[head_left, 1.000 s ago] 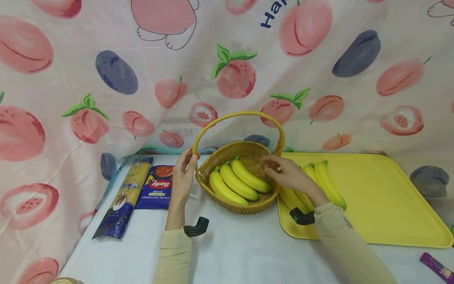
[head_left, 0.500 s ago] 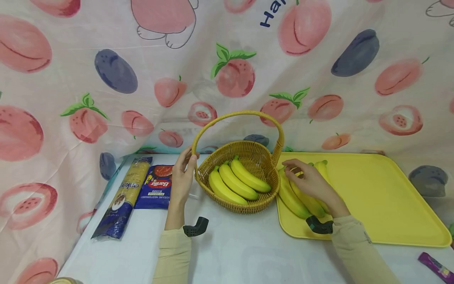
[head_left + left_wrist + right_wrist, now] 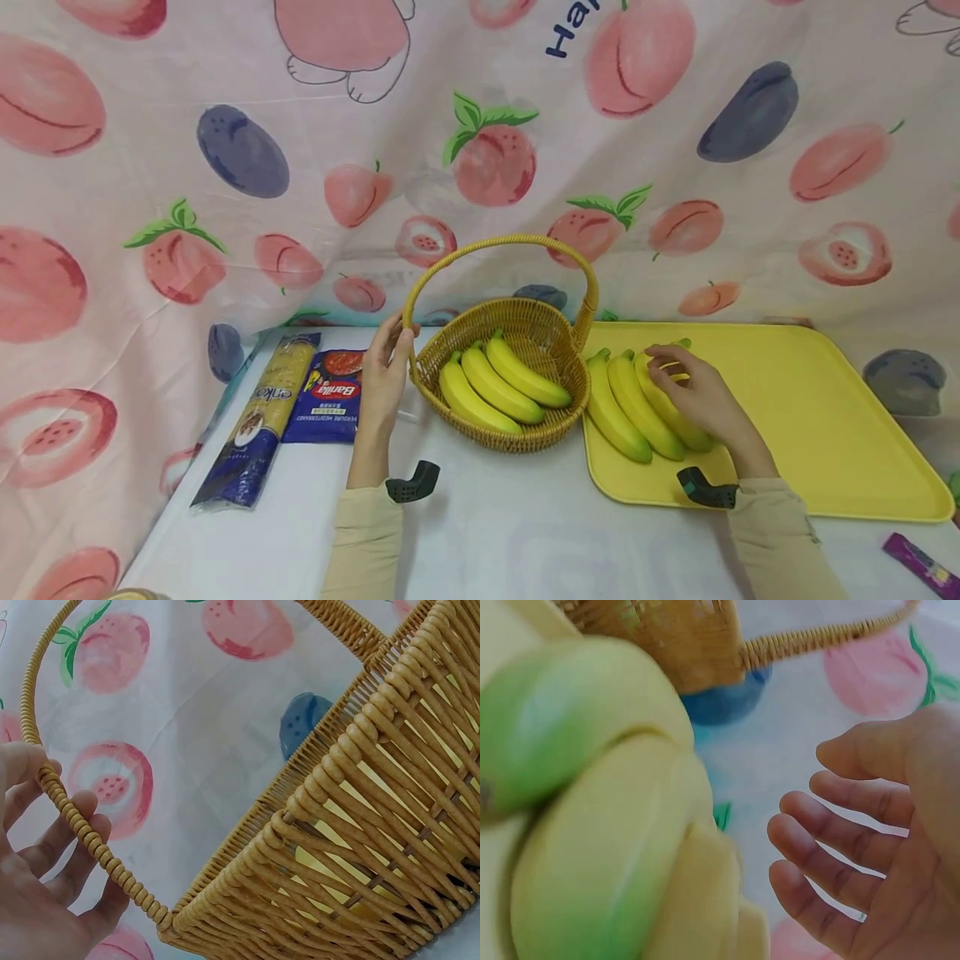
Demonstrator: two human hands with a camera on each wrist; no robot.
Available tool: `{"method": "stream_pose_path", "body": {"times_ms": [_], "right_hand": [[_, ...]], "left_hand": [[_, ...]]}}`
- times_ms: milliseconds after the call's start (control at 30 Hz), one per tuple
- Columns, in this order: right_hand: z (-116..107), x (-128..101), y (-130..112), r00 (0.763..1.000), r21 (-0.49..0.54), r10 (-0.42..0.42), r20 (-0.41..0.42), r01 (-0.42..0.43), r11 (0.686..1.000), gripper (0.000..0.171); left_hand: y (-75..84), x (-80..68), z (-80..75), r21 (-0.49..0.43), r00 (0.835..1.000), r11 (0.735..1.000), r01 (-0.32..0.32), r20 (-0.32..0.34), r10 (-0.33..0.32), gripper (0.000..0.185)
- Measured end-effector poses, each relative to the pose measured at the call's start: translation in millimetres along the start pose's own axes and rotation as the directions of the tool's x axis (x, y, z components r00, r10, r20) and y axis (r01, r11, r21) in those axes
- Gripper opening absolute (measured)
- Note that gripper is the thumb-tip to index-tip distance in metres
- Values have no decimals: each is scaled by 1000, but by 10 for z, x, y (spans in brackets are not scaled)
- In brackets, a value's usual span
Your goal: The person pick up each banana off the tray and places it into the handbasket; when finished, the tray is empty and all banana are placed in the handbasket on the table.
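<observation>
In the head view, the handle (image 3: 510,240) of a wicker basket (image 3: 517,440) is held by the left hand (image 3: 386,383), and three bananas (image 3: 501,383) are contained in the basket. More bananas (image 3: 640,404) are laid on a yellow tray (image 3: 817,417) beside it, partly covered by the right hand (image 3: 701,396). Two packets (image 3: 326,400) are set on the bench (image 3: 562,542) at the left.

In the left wrist view, the handle is clasped – thumb on one side, fingers on the other.

In the right wrist view, the fingers are held loosely apart, near the tray's bananas.
</observation>
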State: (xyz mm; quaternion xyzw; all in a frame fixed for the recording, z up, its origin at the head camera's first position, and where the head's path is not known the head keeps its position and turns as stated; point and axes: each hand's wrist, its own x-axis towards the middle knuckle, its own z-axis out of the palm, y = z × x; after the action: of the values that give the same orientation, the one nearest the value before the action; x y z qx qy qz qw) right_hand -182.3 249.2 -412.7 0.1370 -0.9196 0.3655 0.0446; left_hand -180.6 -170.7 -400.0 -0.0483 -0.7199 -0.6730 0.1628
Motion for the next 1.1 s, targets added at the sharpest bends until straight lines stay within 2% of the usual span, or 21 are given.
{"method": "stream_pose_path", "body": {"times_ms": [133, 400, 633, 833, 1100], "right_hand": [[-85, -48, 51, 1000, 4, -3, -28, 3, 1000, 39], [-183, -103, 203, 997, -57, 34, -73, -38, 998, 40], [-182, -135, 411, 992, -66, 127, 19, -125, 990, 57], [-145, -129, 559, 965, -72, 245, 90, -239, 968, 71], [-93, -126, 663, 948, -94, 300, 112, -290, 952, 78]], "left_hand": [[8, -15, -1, -11, 1000, 1000, 11, -9, -11, 38], [19, -19, 9, -23, 1000, 1000, 8, -4, -8, 37], [36, -19, 16, -7, 1000, 1000, 1, -6, -1, 38], [20, -13, 8, -14, 1000, 1000, 2, -8, -2, 38], [24, -11, 9, -7, 1000, 1000, 9, -2, -9, 39]]}}
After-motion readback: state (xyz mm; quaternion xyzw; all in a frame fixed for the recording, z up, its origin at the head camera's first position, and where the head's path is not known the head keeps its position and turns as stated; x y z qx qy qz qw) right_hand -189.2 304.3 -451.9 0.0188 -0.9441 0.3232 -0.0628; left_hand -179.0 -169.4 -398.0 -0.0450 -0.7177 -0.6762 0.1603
